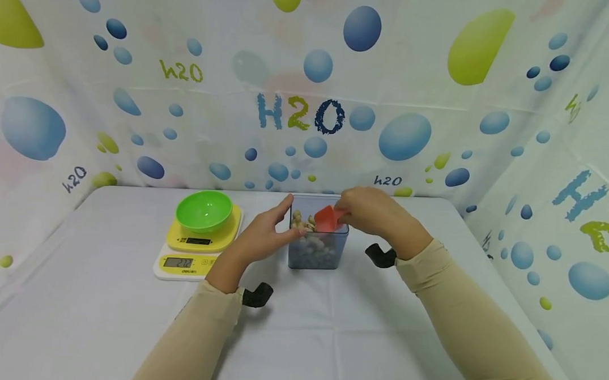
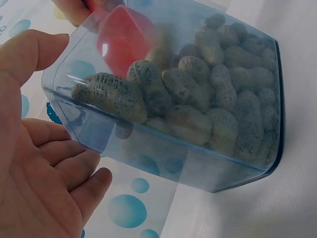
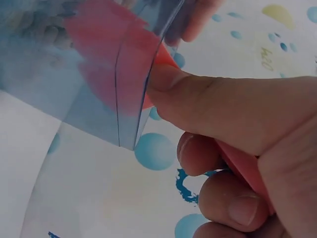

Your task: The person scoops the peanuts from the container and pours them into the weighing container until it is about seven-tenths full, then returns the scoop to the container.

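Observation:
A clear bluish plastic container (image 1: 314,258) stands on the table, with several unshelled peanuts (image 2: 193,89) inside. My left hand (image 1: 264,233) holds the container at its left side, the thumb at the near rim and the fingers along the side. In the left wrist view, that hand (image 2: 54,163) has its fingers loosely bent at the container's wall. A red scoop (image 1: 326,219) is tilted inside the container, beside the peanuts. My right hand (image 1: 377,216) grips its handle over the right rim; the right wrist view shows thumb and fingers (image 3: 223,109) curled round it.
Left of the container is a yellow and white kitchen scale (image 1: 178,265) with a lit display. A green bowl (image 1: 204,211) sits on its platform. A white cloth (image 1: 287,348) covers the table, and a patterned curtain (image 1: 210,123) hangs behind and at the sides.

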A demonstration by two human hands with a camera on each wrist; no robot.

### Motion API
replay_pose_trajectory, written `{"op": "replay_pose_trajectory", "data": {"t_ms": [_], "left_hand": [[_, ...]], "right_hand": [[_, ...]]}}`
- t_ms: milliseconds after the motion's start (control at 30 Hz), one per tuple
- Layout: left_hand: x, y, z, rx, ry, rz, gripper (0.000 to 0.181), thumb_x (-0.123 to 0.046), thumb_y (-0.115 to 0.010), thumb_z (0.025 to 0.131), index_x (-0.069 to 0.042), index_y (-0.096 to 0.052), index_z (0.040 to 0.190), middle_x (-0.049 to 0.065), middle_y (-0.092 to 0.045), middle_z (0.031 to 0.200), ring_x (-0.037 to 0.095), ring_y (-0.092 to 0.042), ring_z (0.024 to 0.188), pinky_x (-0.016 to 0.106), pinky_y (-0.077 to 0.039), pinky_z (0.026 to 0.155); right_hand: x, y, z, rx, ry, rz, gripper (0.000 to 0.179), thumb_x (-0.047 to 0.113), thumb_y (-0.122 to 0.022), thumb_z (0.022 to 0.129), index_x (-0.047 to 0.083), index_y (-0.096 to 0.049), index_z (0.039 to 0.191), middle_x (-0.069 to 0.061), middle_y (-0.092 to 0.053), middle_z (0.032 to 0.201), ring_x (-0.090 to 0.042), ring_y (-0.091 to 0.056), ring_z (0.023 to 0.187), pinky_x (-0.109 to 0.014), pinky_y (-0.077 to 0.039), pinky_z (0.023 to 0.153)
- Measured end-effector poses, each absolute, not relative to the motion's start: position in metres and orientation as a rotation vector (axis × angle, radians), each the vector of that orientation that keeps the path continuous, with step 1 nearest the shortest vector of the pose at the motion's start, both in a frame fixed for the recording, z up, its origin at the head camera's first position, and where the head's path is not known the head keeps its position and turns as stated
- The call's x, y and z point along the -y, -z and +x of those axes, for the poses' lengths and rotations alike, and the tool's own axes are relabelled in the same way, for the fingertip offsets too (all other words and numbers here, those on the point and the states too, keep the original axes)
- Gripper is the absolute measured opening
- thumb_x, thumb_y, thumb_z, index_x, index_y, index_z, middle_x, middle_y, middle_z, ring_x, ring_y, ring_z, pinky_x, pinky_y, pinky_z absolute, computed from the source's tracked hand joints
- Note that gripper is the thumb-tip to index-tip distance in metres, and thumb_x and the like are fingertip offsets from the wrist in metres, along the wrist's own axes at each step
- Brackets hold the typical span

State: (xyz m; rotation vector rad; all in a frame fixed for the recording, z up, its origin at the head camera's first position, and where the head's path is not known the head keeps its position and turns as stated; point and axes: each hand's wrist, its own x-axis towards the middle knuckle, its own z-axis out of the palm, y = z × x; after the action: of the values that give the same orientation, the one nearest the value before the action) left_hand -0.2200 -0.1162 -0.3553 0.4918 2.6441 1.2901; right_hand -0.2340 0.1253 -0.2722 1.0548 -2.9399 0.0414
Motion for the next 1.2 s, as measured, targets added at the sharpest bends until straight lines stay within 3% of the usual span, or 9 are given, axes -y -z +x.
{"op": "replay_pose_trajectory", "data": {"t_ms": [233,467,900,1200], "left_hand": [[0.115,0.353,-0.22,-2.648,-1.32,0.482,0.088,-0.051,-0.063,0.091,-0.026,-0.012,0.159,-0.004,-0.019,0.164,0.029,-0.03,0.147,0.049,-0.037,0.113],[0.115,0.353,-0.219,-2.644,-1.297,0.446,0.092,-0.057,-0.064,0.089,-0.028,-0.012,0.159,-0.003,-0.02,0.164,0.029,-0.032,0.147,0.051,-0.038,0.111],[0.114,0.354,-0.221,-2.665,-1.273,0.485,0.095,-0.063,-0.061,0.088,-0.025,-0.011,0.16,-0.002,-0.018,0.164,0.031,-0.033,0.146,0.05,-0.038,0.112],[0.114,0.354,-0.218,-2.663,-1.284,0.463,0.093,-0.059,-0.062,0.089,-0.027,-0.011,0.16,-0.001,-0.018,0.164,0.032,-0.033,0.146,0.05,-0.038,0.112]], "right_hand": [[-0.116,0.287,-0.236,2.805,0.089,1.134,0.004,0.014,-0.074,0.088,0.013,-0.078,0.088,0.002,-0.065,0.077,-0.013,-0.059,0.07,-0.026,-0.052,0.065],[-0.117,0.288,-0.236,2.95,-0.155,1.093,0.007,0.019,-0.073,0.09,0.014,-0.074,0.085,0.004,-0.059,0.07,-0.014,-0.051,0.066,-0.026,-0.043,0.06],[-0.132,0.294,-0.239,2.965,-0.521,1.024,0.026,0.026,-0.07,0.092,0.008,-0.076,0.11,-0.002,-0.074,0.101,-0.017,-0.065,0.089,-0.035,-0.056,0.082],[-0.137,0.299,-0.24,2.986,-0.63,0.976,0.03,0.029,-0.07,0.092,0.009,-0.075,0.114,-0.003,-0.073,0.106,-0.018,-0.064,0.093,-0.036,-0.055,0.083]]}}
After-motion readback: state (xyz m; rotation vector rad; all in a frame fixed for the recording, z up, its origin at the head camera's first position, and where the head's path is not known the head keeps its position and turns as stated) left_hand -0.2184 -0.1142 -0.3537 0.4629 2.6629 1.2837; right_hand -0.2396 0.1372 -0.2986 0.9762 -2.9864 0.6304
